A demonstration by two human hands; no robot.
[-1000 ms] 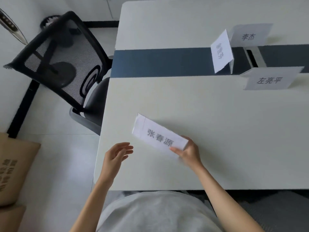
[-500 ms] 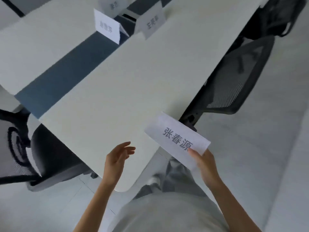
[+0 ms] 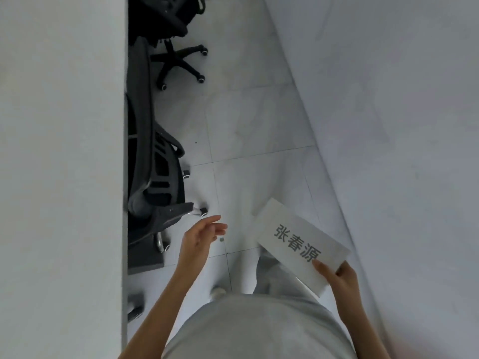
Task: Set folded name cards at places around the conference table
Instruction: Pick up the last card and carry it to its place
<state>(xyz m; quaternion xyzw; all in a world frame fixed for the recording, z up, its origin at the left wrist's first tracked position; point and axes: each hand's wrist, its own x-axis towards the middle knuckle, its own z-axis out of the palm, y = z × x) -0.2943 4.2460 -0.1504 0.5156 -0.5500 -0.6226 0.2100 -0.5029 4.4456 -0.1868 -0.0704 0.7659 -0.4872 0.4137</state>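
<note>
Head view: white counter (image 3: 59, 177) fills left side. Right of counter edge, black office chairs (image 3: 155, 182) tucked under it, over grey tiled floor (image 3: 248, 120). Further right of counter, left hand (image 3: 199, 238) in air, fingers (image 3: 217, 225) loosely spread, holding nothing. Right again, name card (image 3: 295, 242) with printed characters held above floor, well apart from counter; right hand (image 3: 342, 277) pinches its lower corner between thumb and fingers. White wall (image 3: 401, 125) at far right.

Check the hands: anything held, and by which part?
Right hand pinches the name card at its near corner, by the last printed character. Left hand is open, holding nothing.
</note>
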